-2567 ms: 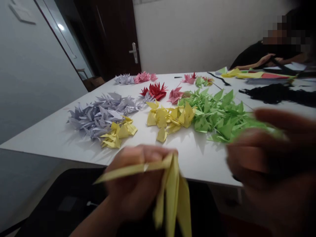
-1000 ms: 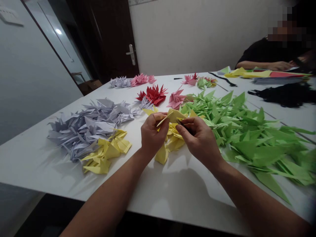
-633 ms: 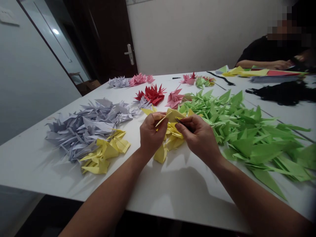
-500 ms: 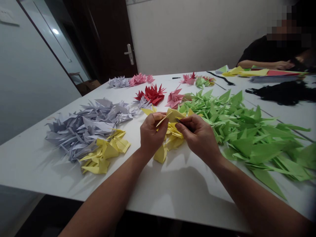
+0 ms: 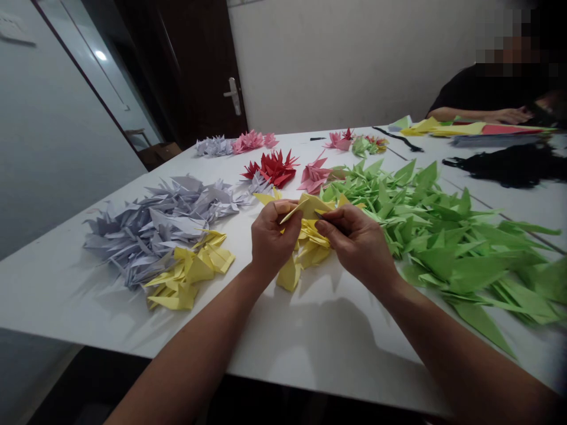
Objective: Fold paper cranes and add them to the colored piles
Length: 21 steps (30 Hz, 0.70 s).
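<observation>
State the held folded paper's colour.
The folded paper is yellow, seen best in the head view.

Both arms (image 5: 195, 336) extend forward — fingers (image 5: 290, 229) pinched.

Yellow is shown by the held paper (image 5: 314, 205) and the middle heap (image 5: 312, 251). The left heap (image 5: 166, 224) is coloured pale lilac, the right heap (image 5: 447, 236) bright green. The table (image 5: 301, 348) is finished in plain white, the door (image 5: 199, 65) dark brown.
</observation>
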### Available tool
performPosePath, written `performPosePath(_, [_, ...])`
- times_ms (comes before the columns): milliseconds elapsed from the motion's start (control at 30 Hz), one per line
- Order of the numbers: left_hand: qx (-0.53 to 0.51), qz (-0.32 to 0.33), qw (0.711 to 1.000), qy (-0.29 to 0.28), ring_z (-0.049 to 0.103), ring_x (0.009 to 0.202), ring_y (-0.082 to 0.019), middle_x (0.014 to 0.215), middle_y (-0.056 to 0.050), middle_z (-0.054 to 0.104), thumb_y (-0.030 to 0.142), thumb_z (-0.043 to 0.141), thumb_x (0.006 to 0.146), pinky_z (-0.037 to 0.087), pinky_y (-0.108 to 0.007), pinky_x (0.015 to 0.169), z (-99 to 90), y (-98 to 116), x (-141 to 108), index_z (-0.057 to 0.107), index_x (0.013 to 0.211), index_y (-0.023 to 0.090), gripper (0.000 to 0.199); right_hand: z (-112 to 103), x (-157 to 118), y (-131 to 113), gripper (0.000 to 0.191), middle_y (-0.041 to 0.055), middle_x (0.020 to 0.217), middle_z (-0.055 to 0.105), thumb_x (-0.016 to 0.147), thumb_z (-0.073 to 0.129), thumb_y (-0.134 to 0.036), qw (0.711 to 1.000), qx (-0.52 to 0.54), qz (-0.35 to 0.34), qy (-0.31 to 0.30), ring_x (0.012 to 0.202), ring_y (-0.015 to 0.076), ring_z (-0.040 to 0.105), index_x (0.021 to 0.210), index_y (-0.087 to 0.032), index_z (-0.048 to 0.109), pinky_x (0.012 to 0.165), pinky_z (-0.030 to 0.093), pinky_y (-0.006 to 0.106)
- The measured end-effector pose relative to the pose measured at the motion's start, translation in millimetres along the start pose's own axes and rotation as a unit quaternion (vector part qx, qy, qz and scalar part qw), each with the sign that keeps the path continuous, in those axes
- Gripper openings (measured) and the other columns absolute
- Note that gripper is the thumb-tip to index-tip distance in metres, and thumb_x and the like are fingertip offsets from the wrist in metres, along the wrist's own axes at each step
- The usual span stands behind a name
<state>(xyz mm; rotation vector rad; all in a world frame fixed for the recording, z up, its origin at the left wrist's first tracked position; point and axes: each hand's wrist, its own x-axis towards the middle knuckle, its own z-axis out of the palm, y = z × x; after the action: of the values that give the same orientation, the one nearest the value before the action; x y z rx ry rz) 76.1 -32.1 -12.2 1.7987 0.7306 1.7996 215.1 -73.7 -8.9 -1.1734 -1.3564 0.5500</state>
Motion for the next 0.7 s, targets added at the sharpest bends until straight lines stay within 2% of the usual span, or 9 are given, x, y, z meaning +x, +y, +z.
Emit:
performPosePath(167, [0.006, 0.009, 1.0, 0.006, 0.065, 0.086, -0.013, 0.09, -0.004, 0.068, 0.026, 0.064, 0.08, 0.055, -0.028, 0.078, 0.4, -1.0, -0.1, 0.06, 0.083, 0.018, 0.009, -0.4, -0.4, 0.1, 0.015, 0.0009, 0.07, 0.065, 0.077, 0.065, -0.034, 1.0, -0.008, -0.001, -0.006, 0.063, 0.0154, 0.06, 0.078, -0.021, 0.058, 0.059, 0.049, 0.029])
performPosePath(367, [-0.008, 0.007, 1.0, 0.011, 0.065, 0.087, -0.013, 0.093, -0.004, 0.067, 0.026, 0.064, 0.08, 0.055, -0.026, 0.077, -4.4, -5.1, 5.8, 0.06, 0.084, 0.018, 0.009, -0.6, -1.8, -1.7, 0.015, 0.0009, 0.071, 0.065, 0.079, 0.064, -0.034, 0.999, -0.037, -0.039, -0.003, 0.063, 0.0154, 0.06, 0.081, -0.02, 0.059, 0.06, 0.048, 0.03])
performPosePath(433, [-0.003, -0.009, 0.999, 0.044, 0.064, 0.079, -0.011, 0.09, -0.004, 0.067, 0.027, 0.064, 0.079, 0.054, -0.023, 0.071, -11.6, -8.8, 13.4, 0.061, 0.085, 0.018, 0.011, -0.2, -0.9, -1.4, 0.018, 0.002, 0.075, 0.066, 0.079, 0.065, -0.036, 0.998, -0.029, -0.044, 0.019, 0.067, 0.0159, 0.062, 0.085, -0.02, 0.06, 0.062, 0.048, 0.03])
performPosePath(567, [0.057, -0.057, 0.988, 0.135, 0.056, 0.059, -0.009, 0.073, 0.001, 0.064, 0.026, 0.067, 0.074, 0.046, -0.019, 0.056, -33.0, -18.7, 32.0, 0.062, 0.08, 0.018, 0.011, 0.3, 3.1, 2.1, 0.027, 0.0033, 0.078, 0.067, 0.076, 0.067, -0.041, 0.998, 0.007, -0.016, 0.065, 0.069, 0.0163, 0.063, 0.089, -0.019, 0.058, 0.063, 0.048, 0.03])
performPosePath(633, [0.084, -0.076, 0.982, 0.149, 0.054, 0.058, -0.009, 0.069, 0.001, 0.062, 0.023, 0.066, 0.073, 0.044, -0.019, 0.055, -42.8, -24.9, 38.0, 0.063, 0.079, 0.018, 0.008, 0.5, 4.6, 4.1, 0.028, 0.0031, 0.076, 0.066, 0.075, 0.068, -0.041, 0.997, 0.019, -0.008, 0.072, 0.067, 0.0159, 0.062, 0.088, -0.019, 0.058, 0.061, 0.047, 0.03])
performPosePath(700, [0.104, -0.093, 0.98, 0.139, 0.054, 0.06, -0.01, 0.068, 0.001, 0.062, 0.019, 0.063, 0.073, 0.044, -0.019, 0.058, -49.3, -32.2, 39.6, 0.063, 0.078, 0.017, 0.005, 0.9, 5.1, 5.4, 0.028, 0.003, 0.075, 0.066, 0.075, 0.068, -0.042, 0.997, 0.021, -0.007, 0.072, 0.065, 0.0157, 0.061, 0.088, -0.018, 0.058, 0.06, 0.047, 0.03])
